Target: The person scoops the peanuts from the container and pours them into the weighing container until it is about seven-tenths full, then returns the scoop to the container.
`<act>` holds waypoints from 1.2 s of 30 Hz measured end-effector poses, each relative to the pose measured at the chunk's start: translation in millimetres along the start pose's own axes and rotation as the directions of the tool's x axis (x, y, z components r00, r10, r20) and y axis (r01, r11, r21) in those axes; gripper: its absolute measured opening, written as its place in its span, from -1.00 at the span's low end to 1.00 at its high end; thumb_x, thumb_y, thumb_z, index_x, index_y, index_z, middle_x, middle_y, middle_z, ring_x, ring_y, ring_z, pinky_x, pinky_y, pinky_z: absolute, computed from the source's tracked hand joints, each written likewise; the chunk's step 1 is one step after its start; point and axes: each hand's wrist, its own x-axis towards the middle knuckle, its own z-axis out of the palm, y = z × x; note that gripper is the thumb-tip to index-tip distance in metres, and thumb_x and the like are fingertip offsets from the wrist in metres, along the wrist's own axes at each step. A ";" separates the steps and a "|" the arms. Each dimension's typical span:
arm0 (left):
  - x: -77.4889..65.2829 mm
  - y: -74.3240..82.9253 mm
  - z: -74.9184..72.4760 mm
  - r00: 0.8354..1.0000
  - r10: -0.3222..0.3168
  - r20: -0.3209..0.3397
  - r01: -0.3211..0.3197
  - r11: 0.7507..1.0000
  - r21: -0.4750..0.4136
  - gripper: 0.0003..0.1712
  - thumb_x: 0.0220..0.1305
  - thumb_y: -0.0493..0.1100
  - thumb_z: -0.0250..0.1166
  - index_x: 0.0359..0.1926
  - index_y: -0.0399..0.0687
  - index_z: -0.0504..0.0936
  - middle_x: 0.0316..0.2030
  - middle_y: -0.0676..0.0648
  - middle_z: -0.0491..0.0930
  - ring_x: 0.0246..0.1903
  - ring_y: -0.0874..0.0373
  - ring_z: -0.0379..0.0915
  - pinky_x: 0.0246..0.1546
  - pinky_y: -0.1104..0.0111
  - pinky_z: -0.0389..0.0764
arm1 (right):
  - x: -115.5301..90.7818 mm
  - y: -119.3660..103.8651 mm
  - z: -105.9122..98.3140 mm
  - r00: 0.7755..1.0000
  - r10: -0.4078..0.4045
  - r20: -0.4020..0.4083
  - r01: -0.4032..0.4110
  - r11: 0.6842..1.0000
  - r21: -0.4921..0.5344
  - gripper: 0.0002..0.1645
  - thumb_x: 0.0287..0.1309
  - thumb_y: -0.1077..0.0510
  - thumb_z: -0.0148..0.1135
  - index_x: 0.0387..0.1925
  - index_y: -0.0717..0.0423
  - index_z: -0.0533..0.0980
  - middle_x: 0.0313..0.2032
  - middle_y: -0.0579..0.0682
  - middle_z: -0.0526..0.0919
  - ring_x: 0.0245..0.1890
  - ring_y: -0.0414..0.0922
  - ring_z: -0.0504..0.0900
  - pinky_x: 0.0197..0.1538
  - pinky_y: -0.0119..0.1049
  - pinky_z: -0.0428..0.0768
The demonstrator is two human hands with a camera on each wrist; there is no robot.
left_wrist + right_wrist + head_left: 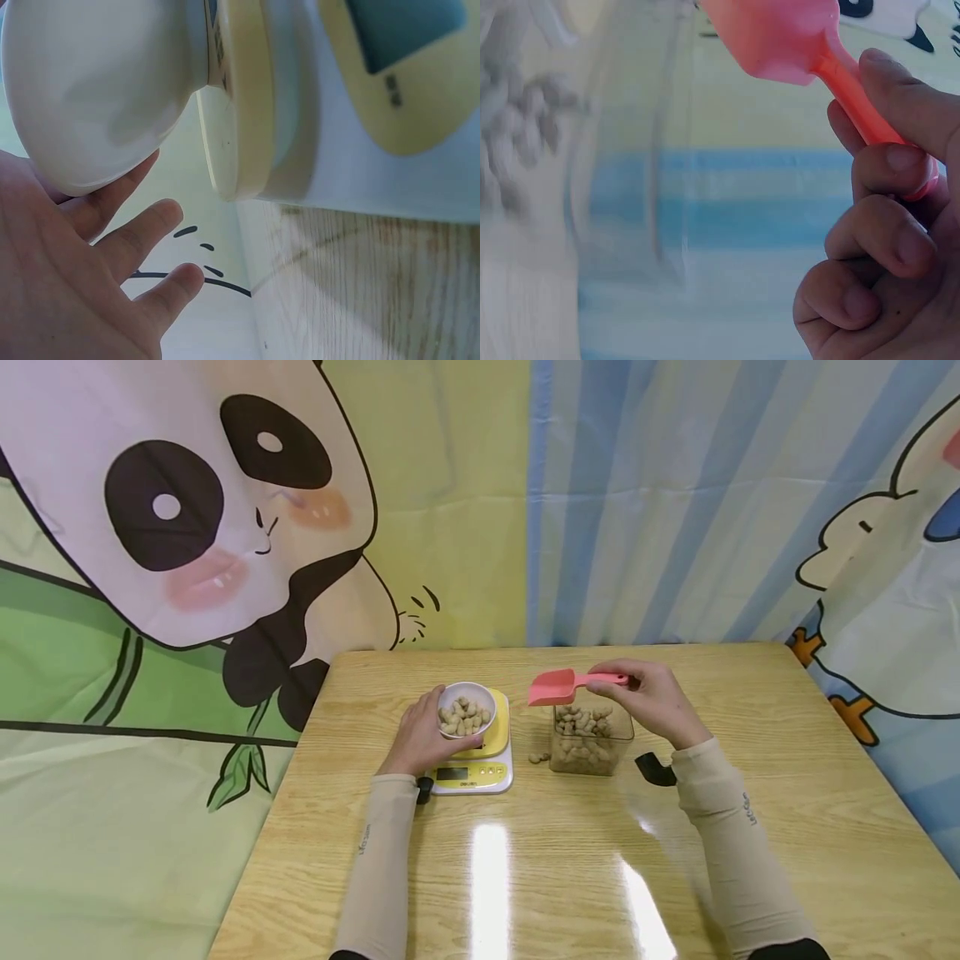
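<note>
A small white bowl (pixel 467 692) with peanuts (pixel 462 717) in it sits on the yellow platform of a kitchen scale (pixel 468 777). My left hand (pixel 422 731) holds the bowl by its side, thumb along the front and forefinger behind; the other fingers spread free in the left wrist view. Above a clear plastic box (pixel 585 760) of peanuts, my right hand (pixel 651 697) grips the handle of a pink scoop (pixel 553 687). The wrist view on that side shows its thumb pressed along the handle and the fingers (pixel 881 232) curled in. The scoop's inside looks bare of peanuts.
A few loose peanuts (pixel 537 758) lie on the wooden table (pixel 555 877) between scale and box. Behind the table hangs a curtain (pixel 450 527) printed with cartoon animals. A black wrist-camera piece (pixel 656 769) sits by the right sleeve.
</note>
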 end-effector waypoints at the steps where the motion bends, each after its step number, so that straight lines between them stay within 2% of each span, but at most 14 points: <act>1: -0.2 -0.7 -0.4 1.000 0.000 -0.002 0.000 1.000 0.000 0.43 -0.17 0.50 0.52 0.59 0.02 0.05 0.40 -0.09 0.30 0.34 -0.09 0.23 0.47 -0.02 0.04 | -2.7 1.8 -4.7 1.000 0.008 -0.010 -0.009 1.000 -0.007 -0.60 0.28 -0.21 0.34 0.01 -0.11 0.71 -0.33 -0.03 0.68 -0.55 -0.05 0.37 -0.51 -0.27 0.38; 7: -1.2 -4.0 -1.7 1.000 0.015 -0.021 -0.015 1.000 -0.002 0.42 -0.17 0.49 0.53 0.58 0.00 0.07 0.38 -0.11 0.32 0.31 -0.10 0.26 0.46 -0.04 0.05 | -18.3 11.1 -30.0 0.996 0.062 -0.059 -0.064 0.997 -0.044 -0.61 0.29 -0.20 0.34 0.00 -0.10 0.71 -0.42 0.01 0.62 -0.57 -0.05 0.35 -0.52 -0.28 0.36; 12: -2.3 -5.3 -1.8 1.000 0.014 -0.023 -0.014 1.000 -0.004 0.42 -0.17 0.49 0.53 0.58 0.00 0.06 0.37 -0.12 0.32 0.30 -0.09 0.27 0.45 -0.04 0.07 | -28.5 26.4 -35.7 0.998 0.053 -0.039 -0.057 0.995 -0.087 -0.64 0.29 -0.13 0.36 -0.03 -0.03 0.72 -0.51 0.00 0.58 -0.62 -0.08 0.33 -0.57 -0.29 0.35; 16: -2.0 -5.9 -2.0 1.000 0.013 -0.024 -0.013 1.000 0.000 0.42 -0.17 0.49 0.53 0.58 0.00 0.07 0.37 -0.12 0.33 0.30 -0.09 0.27 0.45 -0.03 0.08 | -31.8 37.7 -28.9 0.999 0.049 -0.017 -0.051 0.992 -0.117 -0.66 0.29 -0.12 0.37 -0.04 -0.03 0.73 -0.45 -0.04 0.64 -0.57 -0.10 0.40 -0.54 -0.31 0.41; 20: -1.4 -6.7 -1.4 1.000 0.010 -0.023 -0.011 1.000 -0.006 0.43 -0.16 0.51 0.52 0.58 -0.01 0.06 0.38 -0.13 0.32 0.31 -0.09 0.26 0.46 -0.03 0.06 | -31.8 43.4 -13.6 1.000 0.022 0.015 -0.020 0.989 -0.144 -0.66 0.28 -0.12 0.38 -0.05 -0.03 0.72 -0.37 -0.09 0.70 -0.51 -0.11 0.50 -0.46 -0.32 0.49; 24: -1.8 -7.3 -0.4 1.000 0.003 -0.017 -0.003 1.000 -0.013 0.43 -0.16 0.51 0.52 0.58 0.01 0.05 0.38 -0.14 0.32 0.32 -0.09 0.25 0.46 -0.03 0.04 | -32.6 44.0 4.9 0.999 -0.021 0.038 0.028 0.979 -0.202 -0.65 0.27 -0.09 0.39 -0.04 0.02 0.72 -0.37 -0.11 0.69 -0.52 -0.15 0.50 -0.46 -0.32 0.50; 26: -2.3 -7.6 -0.4 1.000 0.000 -0.013 0.000 1.000 -0.010 0.43 -0.17 0.53 0.51 0.58 0.03 0.05 0.37 -0.14 0.32 0.32 -0.08 0.25 0.46 -0.02 0.05 | -33.6 42.7 11.3 0.999 -0.024 0.038 0.033 0.970 -0.241 -0.60 0.26 -0.09 0.41 0.03 0.01 0.70 -0.44 -0.12 0.65 -0.56 -0.17 0.47 -0.49 -0.30 0.47; 29: -3.3 -8.0 -1.5 1.000 0.004 -0.008 -0.004 1.000 -0.008 0.46 -0.19 0.56 0.48 0.59 0.01 0.05 0.38 -0.13 0.32 0.33 -0.09 0.25 0.46 -0.04 0.06 | -34.5 39.7 14.6 0.999 -0.011 0.035 0.021 0.952 -0.304 -0.40 0.25 -0.16 0.40 0.26 -0.04 0.58 -0.51 -0.13 0.57 -0.60 -0.17 0.43 -0.49 -0.27 0.44; 31: -3.7 -7.9 -2.8 1.000 0.006 -0.004 -0.006 1.000 -0.006 0.47 -0.20 0.58 0.47 0.59 0.01 0.04 0.39 -0.13 0.31 0.34 -0.10 0.24 0.46 -0.06 0.05 | -33.9 37.8 12.9 0.999 0.019 0.032 -0.008 0.947 -0.322 -0.22 0.27 -0.25 0.34 0.43 -0.10 0.41 -0.50 -0.10 0.55 -0.58 -0.15 0.45 -0.48 -0.24 0.45; 34: -3.9 -7.2 -5.5 1.000 0.012 0.002 -0.012 1.000 0.012 0.49 -0.20 0.59 0.46 0.61 0.01 0.01 0.42 -0.13 0.27 0.37 -0.12 0.20 0.47 -0.08 0.02 | -31.8 36.2 6.3 0.998 0.054 0.011 -0.048 0.949 -0.312 -0.11 0.35 -0.35 0.17 0.58 -0.22 0.14 -0.26 -0.02 0.62 -0.38 -0.07 0.58 -0.35 -0.10 0.55; 36: -3.8 -5.8 -8.5 1.000 0.020 0.005 -0.020 0.999 0.044 0.45 -0.12 0.61 0.39 0.62 0.02 -0.02 0.47 -0.14 0.21 0.42 -0.14 0.14 0.48 -0.10 -0.02 | -30.3 36.1 0.7 0.998 0.064 -0.019 -0.067 0.954 -0.292 -0.12 0.40 -0.36 0.07 0.60 -0.32 0.02 0.03 0.07 0.60 -0.09 0.06 0.61 -0.16 0.10 0.60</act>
